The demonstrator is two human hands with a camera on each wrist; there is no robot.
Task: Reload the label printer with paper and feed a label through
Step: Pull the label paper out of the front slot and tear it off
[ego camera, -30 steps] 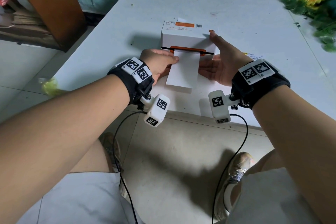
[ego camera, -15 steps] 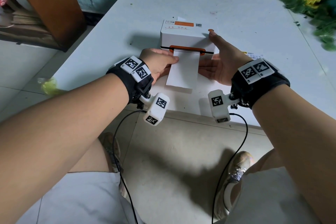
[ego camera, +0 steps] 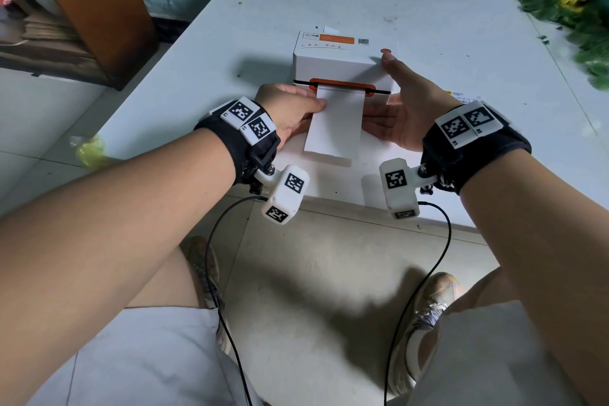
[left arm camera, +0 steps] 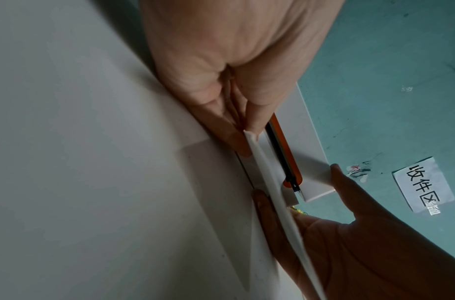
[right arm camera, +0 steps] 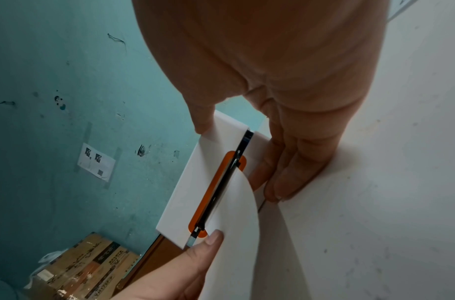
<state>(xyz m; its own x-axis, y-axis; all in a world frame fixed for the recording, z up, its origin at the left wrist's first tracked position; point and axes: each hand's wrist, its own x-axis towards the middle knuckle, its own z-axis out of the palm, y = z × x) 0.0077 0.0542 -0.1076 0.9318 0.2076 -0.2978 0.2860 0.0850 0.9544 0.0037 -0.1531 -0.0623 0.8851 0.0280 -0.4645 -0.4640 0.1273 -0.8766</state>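
Little has shifted over the past second: both hands remain at the label printer (ego camera: 342, 58), which sits near the front edge of the white table (ego camera: 428, 10). Paper (ego camera: 334, 123) hangs from its orange slot. Left hand (ego camera: 290, 112) pinches the strip's left edge; right hand (ego camera: 400, 105), fingers loosely extended, steadies the printer's side. A straight, even pull should avoid skewing the strip.

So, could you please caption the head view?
Left hand pinches white label strip leaving white, orange-slotted printer; right hand steadies it.
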